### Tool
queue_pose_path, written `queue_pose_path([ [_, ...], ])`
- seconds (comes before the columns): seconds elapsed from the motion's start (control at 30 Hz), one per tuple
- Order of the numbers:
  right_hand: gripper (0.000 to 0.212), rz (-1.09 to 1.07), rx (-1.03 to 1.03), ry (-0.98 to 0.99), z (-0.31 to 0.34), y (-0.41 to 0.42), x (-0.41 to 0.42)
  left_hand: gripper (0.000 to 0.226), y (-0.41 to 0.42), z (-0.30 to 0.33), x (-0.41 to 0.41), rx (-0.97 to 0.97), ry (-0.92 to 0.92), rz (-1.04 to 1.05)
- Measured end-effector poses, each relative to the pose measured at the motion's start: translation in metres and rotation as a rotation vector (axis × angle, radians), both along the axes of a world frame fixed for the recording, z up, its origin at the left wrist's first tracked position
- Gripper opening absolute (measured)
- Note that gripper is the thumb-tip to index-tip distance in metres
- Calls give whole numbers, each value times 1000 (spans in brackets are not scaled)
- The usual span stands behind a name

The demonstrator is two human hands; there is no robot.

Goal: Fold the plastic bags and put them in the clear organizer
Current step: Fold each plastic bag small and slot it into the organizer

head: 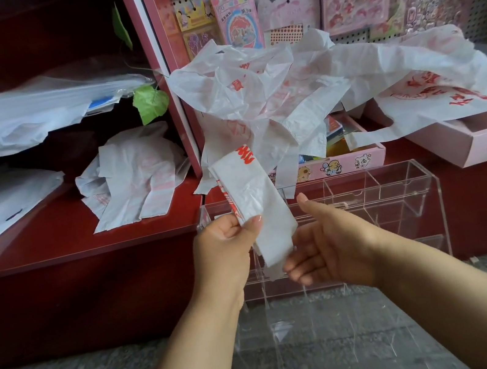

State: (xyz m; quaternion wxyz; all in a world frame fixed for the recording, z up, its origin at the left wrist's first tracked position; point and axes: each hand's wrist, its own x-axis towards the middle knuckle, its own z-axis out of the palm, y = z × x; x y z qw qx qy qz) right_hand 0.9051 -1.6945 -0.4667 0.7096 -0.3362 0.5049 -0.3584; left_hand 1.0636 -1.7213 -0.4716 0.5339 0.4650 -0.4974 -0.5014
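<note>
Head view, reading from nine o'clock across to three. At far left, flat clear bags (pixel 15 116) lie stacked on the red shelf (pixel 65 227), and beside them, toward the middle, one crumpled white bag (pixel 134 176) rests on the same shelf. At centre the left hand (pixel 226 245) pinches the folded bag (pixel 251 202), thumb on top and fingers curled beneath its long edge; the strip tilts up toward eleven o'clock. Just right of it the right hand (pixel 323 245) is open, palm turned up and fingers relaxed, touching the strip's lower end from below. Behind both hands, from twelve to two o'clock, stands the clear organizer (pixel 398 190), its compartments showing nothing inside that I can make out. Above it a loose pile of bags (pixel 315 82) sprawls over pink boxes (pixel 486 140).

Handling, as a judgement: the bag is very light, thin, limp and slippery, so its folds will likely spring open unless pinched flat across the layers near the middle.

Count: one folded bag in hand, one crumpled bag on the shelf, several in the pile, too tangled to number; one organizer; two hands.
</note>
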Motion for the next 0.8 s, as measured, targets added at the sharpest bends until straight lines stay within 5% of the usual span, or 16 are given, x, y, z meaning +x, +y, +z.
queue_pose_path([
  [0.23, 73, -198, -189, -44, -4, -2, 3, 12, 2, 3, 2, 9, -8, -58],
  [0.53, 18, -193, -333, -36, -8, -2, 1, 12, 7, 6, 2, 2, -99, -185],
  [0.67, 31, -175, -411, -16, -10, -3, -1, 4, 7, 2, 2, -47, -259, -120],
  [0.8, 47, -224, -521, 129, -8, -3, -3, 29, 4, 1, 1, 99, -237, -39],
])
